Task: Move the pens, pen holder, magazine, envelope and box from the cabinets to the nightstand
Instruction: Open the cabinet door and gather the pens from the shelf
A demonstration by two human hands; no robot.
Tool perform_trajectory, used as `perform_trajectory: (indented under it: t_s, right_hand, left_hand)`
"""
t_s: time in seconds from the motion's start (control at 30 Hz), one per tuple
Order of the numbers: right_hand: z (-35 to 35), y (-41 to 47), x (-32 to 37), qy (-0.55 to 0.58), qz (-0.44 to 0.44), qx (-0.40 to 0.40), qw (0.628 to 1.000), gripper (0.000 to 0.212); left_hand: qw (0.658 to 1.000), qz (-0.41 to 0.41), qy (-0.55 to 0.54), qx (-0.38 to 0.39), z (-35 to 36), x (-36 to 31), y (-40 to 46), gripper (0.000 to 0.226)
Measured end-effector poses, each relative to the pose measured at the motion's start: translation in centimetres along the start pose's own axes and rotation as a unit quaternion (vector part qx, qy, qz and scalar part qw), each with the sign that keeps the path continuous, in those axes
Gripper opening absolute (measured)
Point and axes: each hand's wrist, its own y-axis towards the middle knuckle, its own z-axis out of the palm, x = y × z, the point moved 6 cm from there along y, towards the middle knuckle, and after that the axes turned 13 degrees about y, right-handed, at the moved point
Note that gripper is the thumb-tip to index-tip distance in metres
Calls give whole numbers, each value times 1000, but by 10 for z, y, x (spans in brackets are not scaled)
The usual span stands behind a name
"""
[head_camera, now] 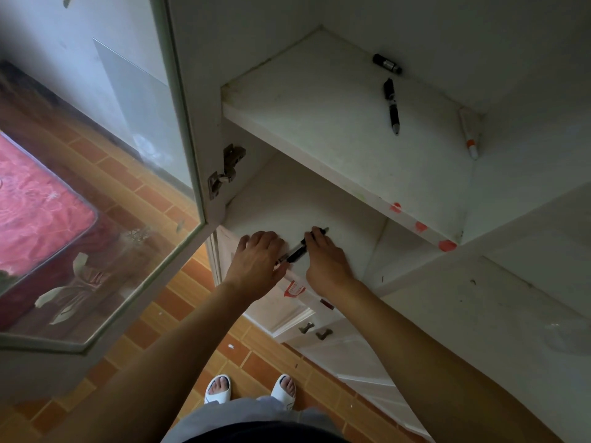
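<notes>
A large white envelope (pixel 335 215) with a red print on its near edge lies on the lower cabinet shelf. My left hand (pixel 256 262) grips its near left part, fingers on top. My right hand (pixel 326 260) rests on the envelope beside it and holds a black pen (pixel 297 251) that points towards my left hand. On the upper shelf (pixel 307 100) lie a second black pen (pixel 392 105), a short black cylinder (pixel 387 63) and a white marker with an orange band (pixel 468 132) against the right wall.
The glass cabinet door (pixel 105 199) stands open to the left of my arms. Lower cabinet doors with metal handles (pixel 315 330) are below the envelope. A red bed cover (pixel 35 206) shows through the glass. Orange tiled floor and my sandalled feet are below.
</notes>
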Motion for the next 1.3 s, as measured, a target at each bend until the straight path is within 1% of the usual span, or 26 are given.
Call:
perform_trajectory:
  t_s: [0.13,0.27,0.43,0.57,0.87,1.0,1.17,1.3]
  right_hand:
    - [-11,2,-4,-2,-30,-23,999,71]
    - [-19,10,-9,-34,-64,-49,996,61]
    - [-24,17,-10,-13,-90,-64,994,41]
    - [-19,17,-4,-1,-113,-68,991,30]
    - [-6,13,19,38,-160,-33,986,28]
    - [-9,10,11,47,-154,-33,986,32]
    - [-14,8,-3,55,-140,-30,988,24]
    - [-10,9,10,72,-148,-21,986,22]
  left_hand:
    - [1000,2,6,4,2,-2,2,49]
    - [1000,-3,-8,-16,2,0,3,41]
    - [998,-17,-31,-46,0,11,4,28]
    - [998,-27,-39,-49,1,21,0,27]
    - [996,-49,-51,-49,0,32,-11,33]
    - [997,-56,-44,-40,-1,34,-15,33]
    - [995,-65,-76,-24,-1,34,-21,35]
    - [992,-65,-110,-7,-2,27,-18,32]
